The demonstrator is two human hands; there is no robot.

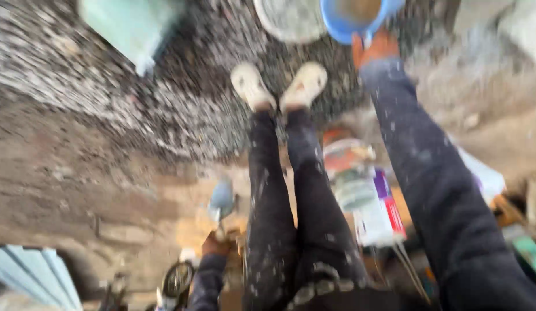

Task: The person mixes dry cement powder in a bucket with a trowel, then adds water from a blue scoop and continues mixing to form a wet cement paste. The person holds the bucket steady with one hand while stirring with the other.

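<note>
The picture is heavily blurred. My right hand (374, 49), in an orange glove on a dark speckled sleeve, reaches far forward and grips the rim of a blue bucket (336, 26) holding brownish liquid. My left hand (216, 245) is low, beside my left leg, closed around the handle of a trowel-like tool whose grey blade (222, 198) points forward. My two legs in dark spattered trousers run between the hands, ending in pale shoes (279, 86) on gravel.
A round grey pan (291, 20) stands next to the bucket. A pale green container (129, 29) sits at the far left on a gravel heap (135, 98). Printed bags and packaging (366, 196) lie right of my legs. Corrugated sheet (37, 273) shows at the bottom left.
</note>
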